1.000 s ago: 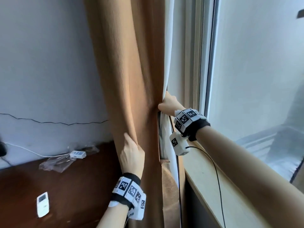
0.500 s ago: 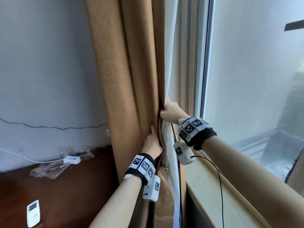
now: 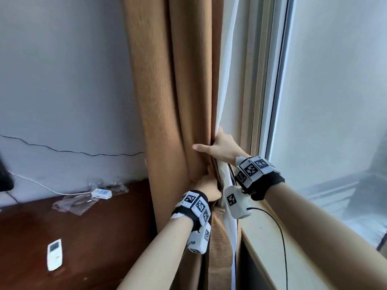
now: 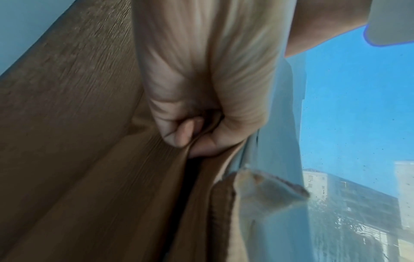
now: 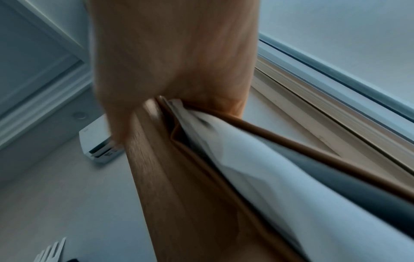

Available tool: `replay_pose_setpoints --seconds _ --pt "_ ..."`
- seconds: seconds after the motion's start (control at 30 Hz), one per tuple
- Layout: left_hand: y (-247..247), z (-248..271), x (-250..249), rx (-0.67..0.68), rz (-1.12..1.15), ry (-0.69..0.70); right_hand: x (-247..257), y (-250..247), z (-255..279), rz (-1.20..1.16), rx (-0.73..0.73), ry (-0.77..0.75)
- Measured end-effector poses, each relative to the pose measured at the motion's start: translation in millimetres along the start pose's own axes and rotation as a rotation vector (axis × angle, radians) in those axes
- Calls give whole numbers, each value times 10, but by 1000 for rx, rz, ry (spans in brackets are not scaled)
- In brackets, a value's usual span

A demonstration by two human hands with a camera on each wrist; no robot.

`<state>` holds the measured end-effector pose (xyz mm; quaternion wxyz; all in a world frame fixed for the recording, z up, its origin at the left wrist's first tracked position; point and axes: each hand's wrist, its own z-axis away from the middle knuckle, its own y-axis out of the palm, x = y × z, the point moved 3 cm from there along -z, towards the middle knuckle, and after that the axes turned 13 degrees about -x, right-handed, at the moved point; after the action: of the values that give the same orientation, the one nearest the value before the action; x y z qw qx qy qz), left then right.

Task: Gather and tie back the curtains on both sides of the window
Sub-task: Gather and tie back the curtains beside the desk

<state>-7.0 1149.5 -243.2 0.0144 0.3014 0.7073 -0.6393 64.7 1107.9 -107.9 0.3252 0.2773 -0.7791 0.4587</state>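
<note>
Bunching the tan curtain against the left side of the window frame, the person has both hands at the same height, probably so the folds stay compressed in one column while a tie is sought. The right hand, nearer the frame, wraps its fingers behind the curtain's edge and white lining, with the thumb laid flat across the front folds; that pincer hold keeps the outer edge from sliding toward the glass. Just below it, farther from the frame, the left hand is curled tight into the fabric, as the left wrist view shows with fingers buried in a pleat. A loose tan strip hanging under the hands beside the frame may be the tie-back; I cannot be sure. The curtain is not yet tied here.
</note>
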Motion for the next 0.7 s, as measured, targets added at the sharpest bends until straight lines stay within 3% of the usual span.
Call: replay_pose_setpoints --seconds 0.1,0.17,0.2,0.27,0.33,0.37,0.4,0.47,0.57,0.63,0.7 --pt "-38 92 35 93 12 83 -96 -33 -39 50 -73 -32" --pt "-173 185 171 88 192 88 -153 -103 -52 44 -93 -25" --pt "-299 213 288 13 281 86 -175 -153 -53 44 -107 -22" --pt "-616 205 642 -281 362 38 -219 -195 -62 42 -126 -22" --pt "-913 102 1061 -602 358 -97 -229 -181 -79 66 -136 -24" --pt "-1043 49 1233 -692 350 -194 -232 -165 -89 70 -147 -23" --pt "-1137 -29 1394 -700 346 -290 -226 -140 -93 67 -160 -13" --pt "-1243 -240 1634 -588 399 -398 -193 -65 -102 64 -183 5" --pt "-1229 -516 1760 -452 545 -404 -156 35 -151 110 -205 34" --pt "-1228 -585 1765 -477 530 -374 -145 69 -182 145 -246 65" --pt "-1287 -548 1805 -594 444 -353 -153 64 -194 175 -300 102"
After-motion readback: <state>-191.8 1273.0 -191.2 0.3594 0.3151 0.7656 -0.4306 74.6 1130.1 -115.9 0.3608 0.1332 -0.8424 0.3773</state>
